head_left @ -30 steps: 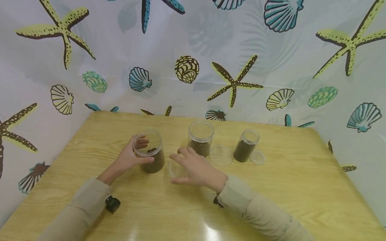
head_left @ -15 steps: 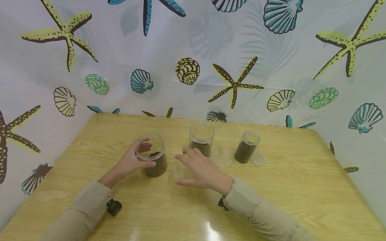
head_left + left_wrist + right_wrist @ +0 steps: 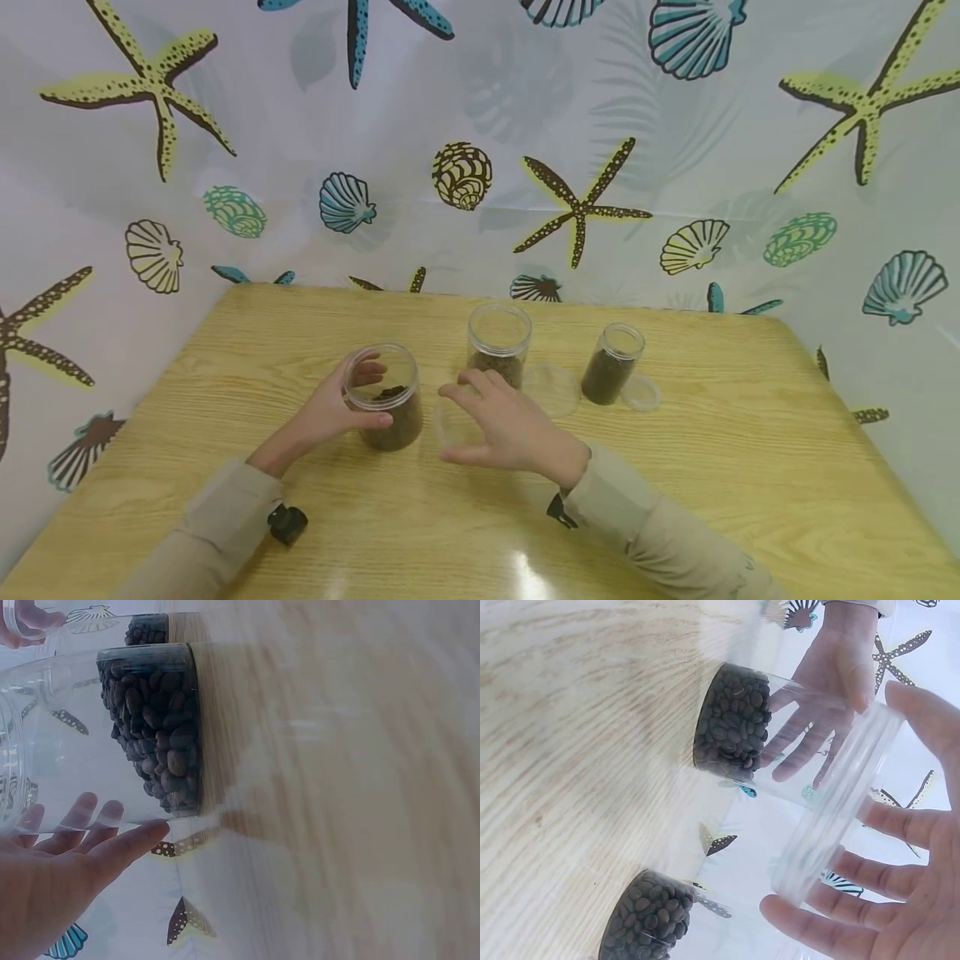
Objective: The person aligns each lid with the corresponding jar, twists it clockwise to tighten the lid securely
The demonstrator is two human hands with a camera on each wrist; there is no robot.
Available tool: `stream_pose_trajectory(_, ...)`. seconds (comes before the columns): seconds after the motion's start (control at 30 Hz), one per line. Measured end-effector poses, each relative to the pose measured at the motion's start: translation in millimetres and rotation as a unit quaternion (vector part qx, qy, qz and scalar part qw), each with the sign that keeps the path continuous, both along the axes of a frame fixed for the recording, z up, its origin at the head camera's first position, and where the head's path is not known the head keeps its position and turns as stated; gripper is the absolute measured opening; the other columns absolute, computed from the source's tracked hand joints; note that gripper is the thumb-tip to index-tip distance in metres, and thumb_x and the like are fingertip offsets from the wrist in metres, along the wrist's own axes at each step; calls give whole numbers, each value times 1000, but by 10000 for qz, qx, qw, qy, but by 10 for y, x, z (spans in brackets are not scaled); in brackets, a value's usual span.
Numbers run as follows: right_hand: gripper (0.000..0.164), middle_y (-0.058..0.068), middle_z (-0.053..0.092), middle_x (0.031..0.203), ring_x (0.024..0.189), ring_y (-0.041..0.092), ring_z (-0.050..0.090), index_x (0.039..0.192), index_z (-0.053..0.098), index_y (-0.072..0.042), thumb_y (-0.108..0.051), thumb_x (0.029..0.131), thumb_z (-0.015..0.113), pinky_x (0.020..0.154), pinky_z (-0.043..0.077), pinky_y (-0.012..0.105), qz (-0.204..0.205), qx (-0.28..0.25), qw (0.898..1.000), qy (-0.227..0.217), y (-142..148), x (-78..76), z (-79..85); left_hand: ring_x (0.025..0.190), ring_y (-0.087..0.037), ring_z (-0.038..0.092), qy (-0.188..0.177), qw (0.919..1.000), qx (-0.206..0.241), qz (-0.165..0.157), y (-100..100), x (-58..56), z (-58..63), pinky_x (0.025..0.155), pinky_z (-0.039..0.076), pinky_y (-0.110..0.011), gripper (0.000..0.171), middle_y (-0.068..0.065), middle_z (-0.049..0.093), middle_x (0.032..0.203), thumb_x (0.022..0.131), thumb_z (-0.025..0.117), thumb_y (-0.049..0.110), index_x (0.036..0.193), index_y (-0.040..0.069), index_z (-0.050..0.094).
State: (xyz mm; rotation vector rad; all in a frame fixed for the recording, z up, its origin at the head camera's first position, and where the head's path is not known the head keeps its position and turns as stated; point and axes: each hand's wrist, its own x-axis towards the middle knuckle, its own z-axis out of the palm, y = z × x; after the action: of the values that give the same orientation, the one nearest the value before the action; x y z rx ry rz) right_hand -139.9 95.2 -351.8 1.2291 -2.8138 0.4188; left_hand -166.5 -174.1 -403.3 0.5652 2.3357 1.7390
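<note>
My left hand (image 3: 333, 412) holds a clear jar (image 3: 64, 750) from its left side, thumb in front and fingers behind. Dark coffee beans (image 3: 154, 735) fill its lower part, and their surface slopes. The jar's mouth is uncovered. Just to the right, my right hand (image 3: 510, 429) grips a clear round lid (image 3: 840, 802) by its edge, thumb on one side and fingers spread along the other. In the head view that lid is partly hidden by the hand and stands apart from the jar. The right wrist view shows it overlapping the jar's mouth end.
Behind my right hand stands a second uncovered jar (image 3: 500, 333) with coffee beans, a clear lid (image 3: 553, 392) lying beside it. Farther right, a narrower jar (image 3: 611, 367) with dark contents has a small lid (image 3: 642, 392) next to it. A shell-patterned cloth (image 3: 420, 108) rises behind the wooden table (image 3: 712, 467).
The left hand and its jar have shifted a little right and toward me. The right hand, still gripping the lid, has moved slightly right.
</note>
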Motion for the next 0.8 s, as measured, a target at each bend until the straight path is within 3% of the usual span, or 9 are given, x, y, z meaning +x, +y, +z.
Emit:
stream_pose_trajectory(0.43, 70, 13, 45, 125, 110, 26, 45, 130, 47, -11, -54, 77, 63, 81, 48, 37, -33, -283, 9994, 178, 70, 43, 25, 125, -39, 33, 30, 9999, -14, -102, 78, 39, 8, 94, 35, -55, 88, -23, 36, 134, 71, 78, 13, 140, 6, 24)
stream_pose_trajectory(0.67, 70, 13, 45, 123, 106, 25, 47, 130, 48, -11, -52, 77, 65, 67, 50, 33, -24, -433, 9982, 408, 96, 64, 87, 124, -39, 34, 126, 9997, 23, -190, 134, 38, -1, 93, 36, -56, 88, -24, 37, 134, 71, 79, 15, 140, 5, 25)
stream_pose_trajectory(0.8, 70, 13, 46, 122, 105, 25, 47, 130, 48, -10, -52, 77, 65, 66, 49, 33, 65, -484, 9975, 509, 101, 65, 122, 123, -39, 35, 153, 9997, 40, -210, 167, 49, 3, 93, 36, -55, 89, -23, 38, 133, 70, 80, 14, 139, 4, 25)
